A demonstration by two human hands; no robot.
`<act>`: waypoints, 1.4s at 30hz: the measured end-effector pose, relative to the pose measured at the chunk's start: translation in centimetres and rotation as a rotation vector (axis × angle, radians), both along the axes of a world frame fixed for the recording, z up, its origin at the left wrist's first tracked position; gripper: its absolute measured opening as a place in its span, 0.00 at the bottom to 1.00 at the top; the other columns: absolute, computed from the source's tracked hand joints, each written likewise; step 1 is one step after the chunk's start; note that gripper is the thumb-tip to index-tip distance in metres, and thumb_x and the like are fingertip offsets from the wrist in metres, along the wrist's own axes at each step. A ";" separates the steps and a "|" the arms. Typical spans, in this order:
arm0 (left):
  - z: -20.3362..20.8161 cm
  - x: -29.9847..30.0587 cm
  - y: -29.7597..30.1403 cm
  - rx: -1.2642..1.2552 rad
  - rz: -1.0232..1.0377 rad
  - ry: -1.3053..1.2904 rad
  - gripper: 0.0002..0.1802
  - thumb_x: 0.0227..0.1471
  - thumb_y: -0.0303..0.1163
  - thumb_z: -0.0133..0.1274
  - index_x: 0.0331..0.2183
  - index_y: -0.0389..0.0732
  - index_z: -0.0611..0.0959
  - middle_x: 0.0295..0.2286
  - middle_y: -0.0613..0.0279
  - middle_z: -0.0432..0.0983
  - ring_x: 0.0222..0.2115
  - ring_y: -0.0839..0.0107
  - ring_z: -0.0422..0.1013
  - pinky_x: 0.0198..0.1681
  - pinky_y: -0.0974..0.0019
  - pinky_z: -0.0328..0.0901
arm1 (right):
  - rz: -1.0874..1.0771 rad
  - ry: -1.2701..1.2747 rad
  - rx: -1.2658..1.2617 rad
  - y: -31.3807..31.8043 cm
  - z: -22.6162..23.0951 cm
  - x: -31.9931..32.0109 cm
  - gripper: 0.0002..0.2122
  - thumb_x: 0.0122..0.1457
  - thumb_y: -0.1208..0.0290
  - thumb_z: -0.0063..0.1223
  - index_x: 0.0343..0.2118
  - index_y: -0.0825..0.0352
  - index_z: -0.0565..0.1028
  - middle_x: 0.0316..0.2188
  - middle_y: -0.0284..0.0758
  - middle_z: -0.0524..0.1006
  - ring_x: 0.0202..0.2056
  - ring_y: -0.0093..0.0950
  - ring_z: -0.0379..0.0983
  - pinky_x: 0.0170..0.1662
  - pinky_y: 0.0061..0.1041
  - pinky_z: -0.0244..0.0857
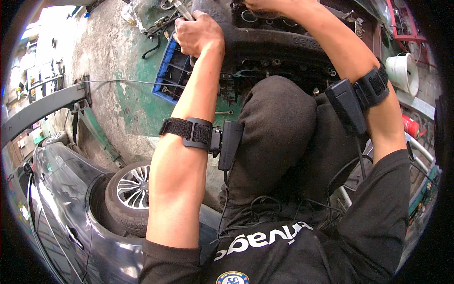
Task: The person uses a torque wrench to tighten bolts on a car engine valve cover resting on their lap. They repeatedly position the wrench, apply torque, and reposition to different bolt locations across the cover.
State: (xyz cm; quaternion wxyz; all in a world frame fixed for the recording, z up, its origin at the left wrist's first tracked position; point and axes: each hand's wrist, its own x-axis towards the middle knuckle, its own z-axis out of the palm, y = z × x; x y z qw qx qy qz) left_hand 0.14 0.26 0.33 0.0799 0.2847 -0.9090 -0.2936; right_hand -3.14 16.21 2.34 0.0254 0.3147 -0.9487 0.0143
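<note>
My left hand [201,37] is closed around a shiny metal bar [181,8], whose far end runs out past the top edge. Below that hand lies the left side of a dark, greasy engine [279,45] with raised lettering cast into its cover. Reaching over the engine's far side, my right hand [270,5] is near round openings [249,15]; the top edge cuts it off, so its fingers and anything in them cannot be made out. Black straps with small boxes sit on both forearms. My knees are against the near side of the engine.
A blue divided crate [163,71] stands left of the engine, with a small spanner [223,112] on the green floor. At left are a grey lift arm [42,111] and a dark car [71,189]. To the right stand a white bucket [401,75] and a red cylinder [410,126].
</note>
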 end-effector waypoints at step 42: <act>0.0 0.1 0.0 -0.021 0.042 0.015 0.23 0.48 0.47 0.48 0.37 0.37 0.78 0.36 0.46 0.74 0.39 0.48 0.71 0.43 0.46 0.65 | -0.120 -0.021 -0.118 -2.2 0.6 1.9 0.06 0.47 0.70 0.48 0.23 0.65 0.76 0.24 0.41 0.78 0.30 0.38 0.76 0.36 0.36 0.70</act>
